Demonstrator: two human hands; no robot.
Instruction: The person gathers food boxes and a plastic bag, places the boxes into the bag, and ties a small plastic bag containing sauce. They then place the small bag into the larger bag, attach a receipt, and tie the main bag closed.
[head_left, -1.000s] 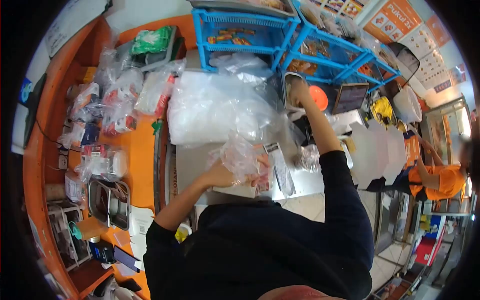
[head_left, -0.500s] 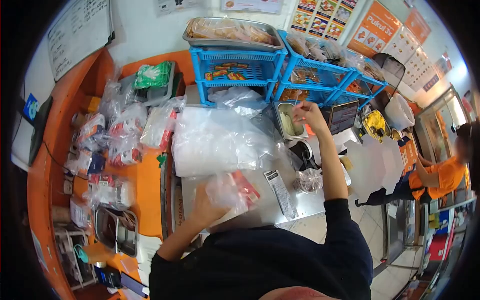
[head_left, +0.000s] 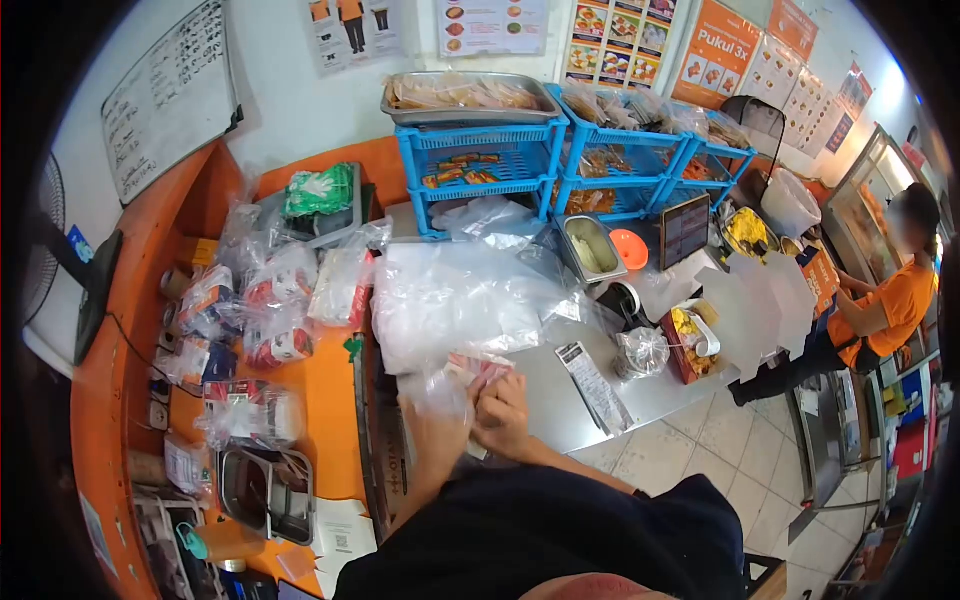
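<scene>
My right hand [head_left: 503, 418] has rejoined my left hand [head_left: 436, 430], fingers clamped on the red-and-white packet [head_left: 477, 367]; I can't tell the left's.

A whiteboard [head_left: 170, 95] hangs on the wall [head_left: 275, 75].

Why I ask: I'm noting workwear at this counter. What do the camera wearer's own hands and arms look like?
The left hand and right hand are human; no glove or ring shows on the right, but clear plastic obscures the left. The forearms are bare. The top is very dark, navy to black, with no marking visible on it.
</scene>
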